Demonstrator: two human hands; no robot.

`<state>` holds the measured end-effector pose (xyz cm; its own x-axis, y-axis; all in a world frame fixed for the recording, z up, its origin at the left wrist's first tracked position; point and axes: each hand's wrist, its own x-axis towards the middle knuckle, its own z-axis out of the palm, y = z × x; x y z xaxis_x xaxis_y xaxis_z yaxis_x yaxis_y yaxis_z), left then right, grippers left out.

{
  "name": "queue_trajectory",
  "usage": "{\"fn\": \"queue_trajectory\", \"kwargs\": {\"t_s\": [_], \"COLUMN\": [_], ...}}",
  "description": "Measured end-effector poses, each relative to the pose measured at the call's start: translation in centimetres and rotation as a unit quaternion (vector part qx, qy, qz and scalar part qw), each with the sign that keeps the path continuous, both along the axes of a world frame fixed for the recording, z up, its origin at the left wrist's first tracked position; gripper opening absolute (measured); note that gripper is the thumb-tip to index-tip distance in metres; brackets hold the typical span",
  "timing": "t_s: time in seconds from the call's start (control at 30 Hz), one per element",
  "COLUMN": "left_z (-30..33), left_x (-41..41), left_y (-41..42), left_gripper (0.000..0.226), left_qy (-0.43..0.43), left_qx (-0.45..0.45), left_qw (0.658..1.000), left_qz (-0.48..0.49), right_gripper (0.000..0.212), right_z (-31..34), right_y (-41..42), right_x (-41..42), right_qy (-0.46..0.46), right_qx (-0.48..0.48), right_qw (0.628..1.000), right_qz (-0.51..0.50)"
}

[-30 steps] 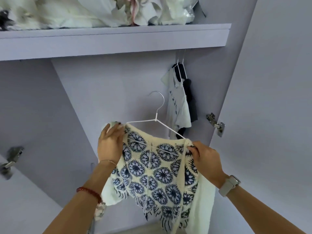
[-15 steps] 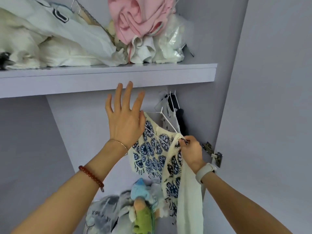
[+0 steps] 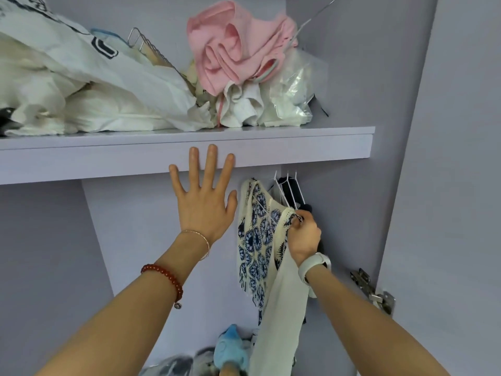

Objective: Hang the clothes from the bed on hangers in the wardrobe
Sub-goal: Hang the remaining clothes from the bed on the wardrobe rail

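- Patterned top (image 3: 257,240), cream with dark blue round motifs, hangs on a white wire hanger (image 3: 267,213) under the wardrobe shelf (image 3: 298,146), towards the right of the hanging space; the hanger's hook is hidden behind the shelf edge.
- Right hand (image 3: 303,236) has its fingers curled and pinches the top's near shoulder where it meets the hanger's end; a pale watch sits on that wrist.
- Long cream cloth from the same top falls straight down below the right wrist.
- Left hand (image 3: 204,199) is raised flat with fingers spread and straight, holding nothing; its fingertips overlap the shelf's front edge, and whether they touch it cannot be told. Its thumb is just beside the top's left edge.
- A thin bangle and a red bead bracelet (image 3: 165,278) are on the left forearm.
- Just right of the top hang more white hangers (image 3: 290,189) with a dark garment (image 3: 295,196).
- On the shelf lie white bags (image 3: 95,85), a pink garment (image 3: 238,47) and a clear plastic bag (image 3: 294,88).
- A blue soft toy (image 3: 230,346) lies at the wardrobe's bottom.
- A metal hinge (image 3: 375,293) is fixed at the right, on the door edge.
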<state>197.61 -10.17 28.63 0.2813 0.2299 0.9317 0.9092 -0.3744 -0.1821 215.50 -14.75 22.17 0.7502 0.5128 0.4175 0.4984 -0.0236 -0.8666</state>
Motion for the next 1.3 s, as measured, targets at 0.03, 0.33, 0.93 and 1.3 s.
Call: {"fn": "queue_trajectory", "kwargs": {"t_s": [0.03,0.33,0.93,1.3], "left_z": [-0.2,-0.7,-4.8,-24.1], "left_x": [0.1,0.6,2.2,7.3], "left_y": [0.4,2.6,-4.1,-17.9], "left_gripper": [0.066,0.071,0.068,0.068], "left_qy": [-0.001,-0.01,-0.078,0.129], "left_qx": [0.012,0.075,-0.128,-0.397], "left_qw": [1.0,0.997,0.987,0.875], "left_qz": [0.0,0.021,-0.059,-0.246], "right_gripper": [0.027,0.029,0.043,0.046], "right_z": [-0.1,-1.5,-4.9,-17.5], "right_y": [0.7,5.1,-6.2,-30.3], "right_x": [0.2,1.4,2.5,1.7], "right_qy": [0.005,0.036,-0.171,-0.224], "right_qx": [0.007,-0.031,-0.087,-0.301], "right_qw": [1.0,0.999,0.973,0.926], "right_qz": [-0.005,0.02,0.129,-0.036]}}
